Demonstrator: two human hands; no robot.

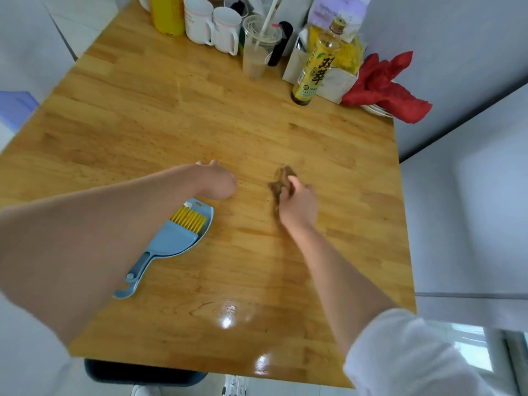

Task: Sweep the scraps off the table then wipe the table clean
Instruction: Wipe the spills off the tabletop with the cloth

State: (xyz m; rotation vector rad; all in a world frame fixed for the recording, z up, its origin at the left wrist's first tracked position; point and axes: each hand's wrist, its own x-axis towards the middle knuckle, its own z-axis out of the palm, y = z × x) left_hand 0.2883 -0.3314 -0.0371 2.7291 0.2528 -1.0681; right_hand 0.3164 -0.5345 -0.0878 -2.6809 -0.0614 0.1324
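My right hand [300, 204] grips a crumpled brown cloth [283, 178] and holds it down on the wooden table [171, 110] near the middle. My left hand [217, 181] lies on the table to the left of the cloth, its fingers mostly hidden behind the wrist, holding nothing I can see. A blue dustpan [174, 241] with a yellow-bristled brush [190, 218] lying in it sits just below my left wrist, handle pointing toward the near left edge. A wet sheen shows on the table near the front edge.
Along the far edge stand a yellow bottle [167, 12], two white mugs [211, 24], a plastic cup with a straw [257, 50], a tea bottle [317, 64], a white box [331, 72] and a red cloth [385, 87] on plates. A dark chair [137, 372] sits under the near edge.
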